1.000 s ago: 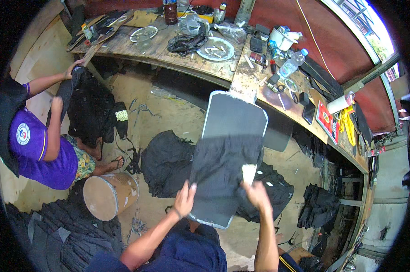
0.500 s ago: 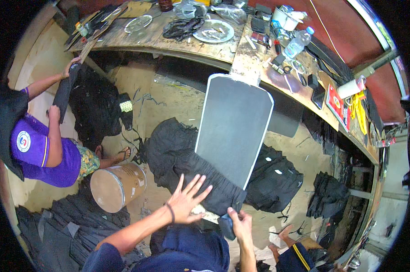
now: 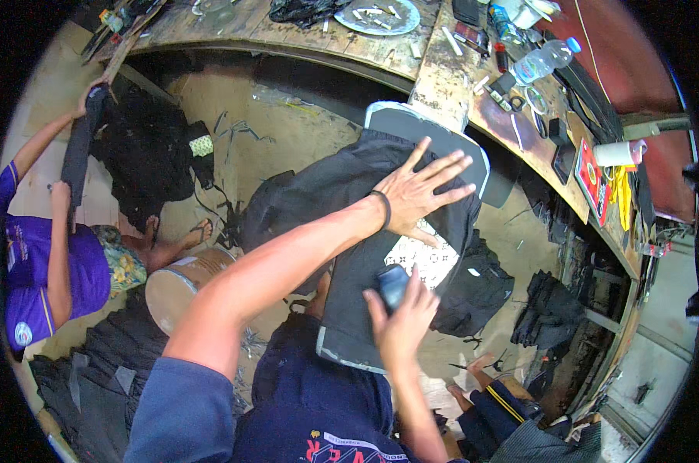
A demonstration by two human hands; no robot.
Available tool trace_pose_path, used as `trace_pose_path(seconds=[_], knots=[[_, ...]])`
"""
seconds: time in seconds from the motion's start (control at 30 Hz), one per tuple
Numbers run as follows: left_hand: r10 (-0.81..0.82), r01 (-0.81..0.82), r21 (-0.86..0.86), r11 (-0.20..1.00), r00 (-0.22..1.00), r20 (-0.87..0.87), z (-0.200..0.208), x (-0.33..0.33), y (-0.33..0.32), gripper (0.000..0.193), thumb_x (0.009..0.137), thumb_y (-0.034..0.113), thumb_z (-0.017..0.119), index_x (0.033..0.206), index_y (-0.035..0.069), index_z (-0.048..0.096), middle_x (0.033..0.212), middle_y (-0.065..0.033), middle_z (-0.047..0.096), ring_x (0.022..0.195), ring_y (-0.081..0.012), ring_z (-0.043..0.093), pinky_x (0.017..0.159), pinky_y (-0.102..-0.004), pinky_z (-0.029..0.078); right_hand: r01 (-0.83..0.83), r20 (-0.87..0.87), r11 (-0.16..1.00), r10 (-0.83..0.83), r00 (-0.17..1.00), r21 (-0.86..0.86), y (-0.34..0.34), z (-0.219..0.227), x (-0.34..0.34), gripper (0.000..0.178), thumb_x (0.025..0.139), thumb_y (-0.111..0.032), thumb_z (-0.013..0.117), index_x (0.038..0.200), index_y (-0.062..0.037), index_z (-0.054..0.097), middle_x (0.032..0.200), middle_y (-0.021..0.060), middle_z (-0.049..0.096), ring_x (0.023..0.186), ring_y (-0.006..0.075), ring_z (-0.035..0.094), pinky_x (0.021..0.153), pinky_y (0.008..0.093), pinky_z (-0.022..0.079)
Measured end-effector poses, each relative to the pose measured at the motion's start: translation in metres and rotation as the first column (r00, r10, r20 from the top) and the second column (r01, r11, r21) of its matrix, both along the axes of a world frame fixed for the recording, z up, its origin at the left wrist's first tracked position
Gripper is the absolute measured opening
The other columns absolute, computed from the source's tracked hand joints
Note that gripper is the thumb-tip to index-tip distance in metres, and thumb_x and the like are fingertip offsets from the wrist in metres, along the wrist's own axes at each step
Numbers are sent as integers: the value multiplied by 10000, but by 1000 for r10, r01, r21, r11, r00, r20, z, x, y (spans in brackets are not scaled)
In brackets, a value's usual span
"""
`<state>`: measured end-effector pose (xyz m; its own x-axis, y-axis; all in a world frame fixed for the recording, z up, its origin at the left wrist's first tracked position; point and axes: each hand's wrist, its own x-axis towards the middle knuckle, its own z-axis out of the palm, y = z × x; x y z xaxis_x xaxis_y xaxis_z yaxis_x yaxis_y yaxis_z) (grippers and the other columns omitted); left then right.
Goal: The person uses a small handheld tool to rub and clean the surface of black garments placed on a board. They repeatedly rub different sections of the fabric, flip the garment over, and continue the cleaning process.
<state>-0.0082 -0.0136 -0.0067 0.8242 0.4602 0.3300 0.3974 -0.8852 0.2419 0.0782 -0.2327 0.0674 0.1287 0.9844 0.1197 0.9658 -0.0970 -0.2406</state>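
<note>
My left hand lies with fingers spread on a black garment, pulled over a long grey board with a pale rim. The board's far end pokes out past the cloth. Under and beside my left thumb shows a white patch with small dark motifs; whether it is sewn on or loose, I cannot tell. My right hand holds a dark, smooth, rounded block between thumb and fingers, at the patch's near edge. What kind of tool the block is does not show.
Beyond the board runs a wooden bench with a plate, a water bottle and a paper roll. At left, a person in purple handles dark cloth near a cardboard drum. Another person's legs show lower right. Black cloth heaps lie around.
The garment has gone from the board's near end to cover most of its length. My left hand has moved far along the board; my right has lifted the block inward. The patterned patch has come into view.
</note>
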Motion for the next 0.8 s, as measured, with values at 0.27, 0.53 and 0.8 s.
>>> trace_pose_path(seconds=[0.27,0.53,0.8], knots=[[-51,28,-239,971,995,-89,-2,6,14,1240,693,881,762,1711,287,376,1827,-193,135,1704,-371,58,1296,-762,-40,-84,-316,996,86,945,19,30,-29,-26,698,773,-224,965,1347,14,647,1155,196,692,1047,391,638,931,493,541],[-7,-12,-190,982,995,-99,-5,7,12,1188,718,869,753,1692,277,417,1821,-188,167,1698,-368,93,1298,-763,-31,-297,-580,954,215,785,-48,-7,-26,-48,645,700,-238,1020,1215,3,717,1132,184,722,1006,354,702,870,453,598],[39,-54,-177,983,996,-86,-6,8,8,1139,733,852,756,1682,309,436,1809,-188,215,1695,-363,121,1300,-761,-22,-446,-571,888,313,759,-107,-26,-22,-36,730,741,-230,992,1343,20,664,1201,205,689,1090,405,647,937,499,533]])
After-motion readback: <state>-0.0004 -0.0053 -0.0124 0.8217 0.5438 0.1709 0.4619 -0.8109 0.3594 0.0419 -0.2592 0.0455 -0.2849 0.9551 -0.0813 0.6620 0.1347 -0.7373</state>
